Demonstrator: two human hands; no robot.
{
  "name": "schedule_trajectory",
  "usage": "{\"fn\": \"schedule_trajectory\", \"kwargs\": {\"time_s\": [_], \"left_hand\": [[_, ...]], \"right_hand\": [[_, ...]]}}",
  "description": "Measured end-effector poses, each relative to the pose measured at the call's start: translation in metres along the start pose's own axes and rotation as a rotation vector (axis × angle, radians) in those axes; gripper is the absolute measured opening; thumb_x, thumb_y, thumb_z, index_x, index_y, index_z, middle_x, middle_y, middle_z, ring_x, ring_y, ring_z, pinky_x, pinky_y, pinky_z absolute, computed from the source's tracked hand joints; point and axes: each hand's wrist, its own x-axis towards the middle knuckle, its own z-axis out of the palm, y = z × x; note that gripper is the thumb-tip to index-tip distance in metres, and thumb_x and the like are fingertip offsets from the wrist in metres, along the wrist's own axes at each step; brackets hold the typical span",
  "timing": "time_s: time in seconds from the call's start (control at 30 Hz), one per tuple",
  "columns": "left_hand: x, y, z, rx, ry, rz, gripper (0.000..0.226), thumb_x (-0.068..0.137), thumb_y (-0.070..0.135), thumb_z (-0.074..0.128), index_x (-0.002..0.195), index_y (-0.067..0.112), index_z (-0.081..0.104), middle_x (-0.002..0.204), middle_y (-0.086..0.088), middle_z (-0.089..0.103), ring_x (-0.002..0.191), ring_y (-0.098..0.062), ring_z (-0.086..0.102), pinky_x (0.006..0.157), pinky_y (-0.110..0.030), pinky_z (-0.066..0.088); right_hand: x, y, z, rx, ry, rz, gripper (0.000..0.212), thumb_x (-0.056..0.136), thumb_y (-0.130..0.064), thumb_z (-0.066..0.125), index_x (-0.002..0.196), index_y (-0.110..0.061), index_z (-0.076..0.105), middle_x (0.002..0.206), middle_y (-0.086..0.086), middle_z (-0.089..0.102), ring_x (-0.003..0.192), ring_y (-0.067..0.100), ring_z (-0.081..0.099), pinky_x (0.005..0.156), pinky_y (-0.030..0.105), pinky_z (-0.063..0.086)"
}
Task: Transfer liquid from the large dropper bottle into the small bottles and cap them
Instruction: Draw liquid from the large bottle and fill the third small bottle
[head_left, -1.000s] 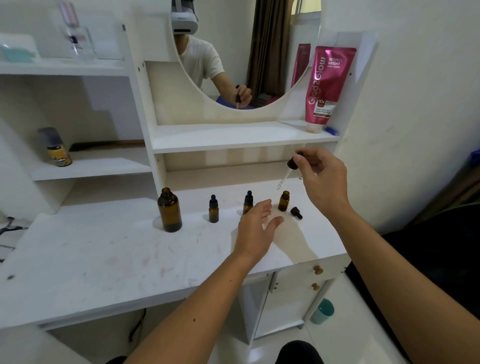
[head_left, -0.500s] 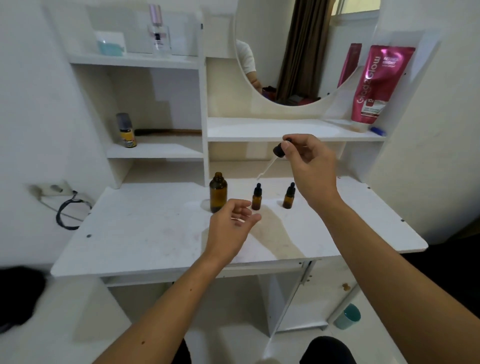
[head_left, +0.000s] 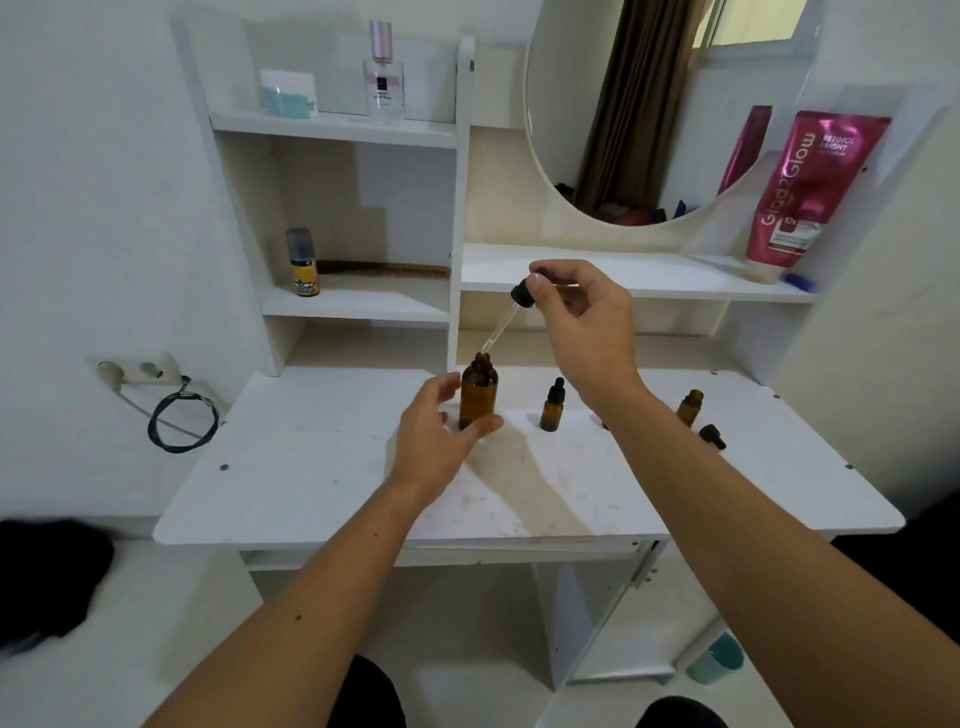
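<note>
The large amber bottle (head_left: 479, 389) stands uncapped on the white desk (head_left: 311, 467). My left hand (head_left: 441, 431) is wrapped around its lower part, thumb in front and fingers behind. My right hand (head_left: 582, 322) pinches the black bulb of the dropper (head_left: 521, 294) and holds it tilted. The glass tip of the dropper hangs just above the large bottle's mouth. A capped small bottle (head_left: 551, 408) stands to the right of the large one. Farther right is an uncapped small bottle (head_left: 690, 406) with its black dropper cap (head_left: 712, 436) lying beside it. My right forearm hides the desk between them.
Shelves behind the desk carry a perfume bottle (head_left: 384, 73), a spray can (head_left: 302, 262), a comb (head_left: 384, 270) and a pink tube (head_left: 815, 187). A wall socket with a coiled cable (head_left: 182, 415) is at the left. A teal cup (head_left: 719, 660) stands on the floor.
My right hand carried the dropper left from the small bottles to over the large bottle. My left hand moved from hovering open to closing around the large bottle. The view also shifted.
</note>
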Motion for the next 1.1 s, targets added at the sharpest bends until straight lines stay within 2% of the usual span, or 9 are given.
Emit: {"fn": "schedule_trajectory", "kwargs": {"time_s": [0.1, 0.23, 0.4, 0.47, 0.63, 0.77, 0.87, 1.0, 1.1], "left_hand": [[0.003, 0.0, 0.0, -0.005, -0.03, -0.001, 0.061, 0.085, 0.035, 0.082, 0.139, 0.025, 0.054, 0.136, 0.006, 0.063, 0.12, -0.016, 0.059, 0.104, -0.031, 0.047], [0.005, -0.002, -0.002, -0.011, -0.009, -0.004, 0.049, 0.09, 0.027, 0.078, 0.134, 0.022, 0.058, 0.127, 0.006, 0.067, 0.117, -0.016, 0.063, 0.107, -0.035, 0.051], [0.008, -0.004, 0.001, -0.004, 0.005, -0.018, 0.047, 0.09, 0.029, 0.078, 0.133, 0.023, 0.06, 0.127, 0.007, 0.069, 0.115, -0.015, 0.064, 0.107, -0.036, 0.051], [0.008, -0.006, 0.001, -0.005, 0.003, -0.013, 0.047, 0.09, 0.029, 0.078, 0.133, 0.023, 0.06, 0.127, 0.007, 0.069, 0.115, -0.015, 0.065, 0.107, -0.036, 0.051], [0.006, -0.005, 0.0, 0.0, 0.006, 0.004, 0.048, 0.09, 0.029, 0.078, 0.135, 0.022, 0.059, 0.127, 0.007, 0.069, 0.113, -0.013, 0.064, 0.105, -0.033, 0.052], [0.005, -0.006, -0.001, 0.016, 0.008, 0.014, 0.049, 0.091, 0.029, 0.077, 0.136, 0.022, 0.058, 0.129, 0.006, 0.068, 0.115, -0.015, 0.064, 0.105, -0.034, 0.052], [0.004, -0.004, 0.0, 0.027, 0.015, -0.002, 0.051, 0.09, 0.031, 0.077, 0.137, 0.023, 0.057, 0.132, 0.004, 0.067, 0.118, -0.017, 0.064, 0.108, -0.038, 0.051], [0.002, 0.0, 0.001, 0.022, 0.009, -0.014, 0.053, 0.09, 0.031, 0.077, 0.138, 0.023, 0.056, 0.134, 0.004, 0.066, 0.12, -0.018, 0.063, 0.11, -0.041, 0.049], [0.001, 0.001, 0.001, 0.028, 0.012, -0.021, 0.052, 0.091, 0.031, 0.077, 0.138, 0.022, 0.056, 0.134, 0.003, 0.066, 0.123, -0.019, 0.062, 0.111, -0.04, 0.048]], "right_hand": [[0.0, 0.004, 0.005, -0.037, -0.05, -0.007, 0.017, 0.099, -0.021, 0.071, 0.115, -0.017, 0.075, 0.106, -0.006, 0.077, 0.101, 0.008, 0.073, 0.093, 0.02, 0.057], [-0.001, 0.007, 0.017, -0.118, -0.102, -0.022, 0.015, 0.098, -0.02, 0.073, 0.112, -0.017, 0.076, 0.101, -0.008, 0.076, 0.097, 0.004, 0.072, 0.088, 0.015, 0.056], [0.001, 0.011, 0.027, -0.171, -0.1, 0.019, 0.003, 0.095, -0.019, 0.076, 0.098, -0.019, 0.075, 0.091, -0.01, 0.074, 0.087, 0.004, 0.07, 0.078, 0.01, 0.054], [0.0, 0.013, 0.028, -0.18, -0.101, 0.029, 0.006, 0.095, -0.018, 0.077, 0.093, -0.022, 0.074, 0.087, -0.012, 0.072, 0.082, 0.002, 0.068, 0.074, 0.007, 0.051], [-0.006, 0.024, 0.03, -0.21, -0.121, 0.075, 0.001, 0.095, -0.02, 0.076, 0.094, -0.02, 0.076, 0.086, -0.011, 0.073, 0.08, 0.001, 0.067, 0.068, 0.002, 0.047], [-0.008, 0.028, 0.031, -0.208, -0.114, 0.093, 0.01, 0.097, -0.023, 0.074, 0.104, -0.017, 0.078, 0.089, -0.013, 0.073, 0.082, -0.001, 0.066, 0.071, 0.003, 0.049], [-0.008, 0.027, 0.03, -0.193, -0.125, 0.084, 0.018, 0.099, -0.027, 0.072, 0.112, -0.017, 0.077, 0.097, -0.01, 0.075, 0.09, -0.001, 0.068, 0.075, 0.001, 0.049], [-0.003, 0.018, 0.024, -0.135, -0.114, 0.039, 0.018, 0.1, -0.024, 0.071, 0.115, -0.016, 0.076, 0.103, -0.008, 0.077, 0.098, 0.003, 0.071, 0.086, 0.009, 0.054], [0.002, 0.007, 0.016, -0.102, -0.091, -0.006, 0.018, 0.099, -0.022, 0.071, 0.115, -0.016, 0.076, 0.103, -0.008, 0.077, 0.097, 0.003, 0.072, 0.088, 0.012, 0.055]]}}
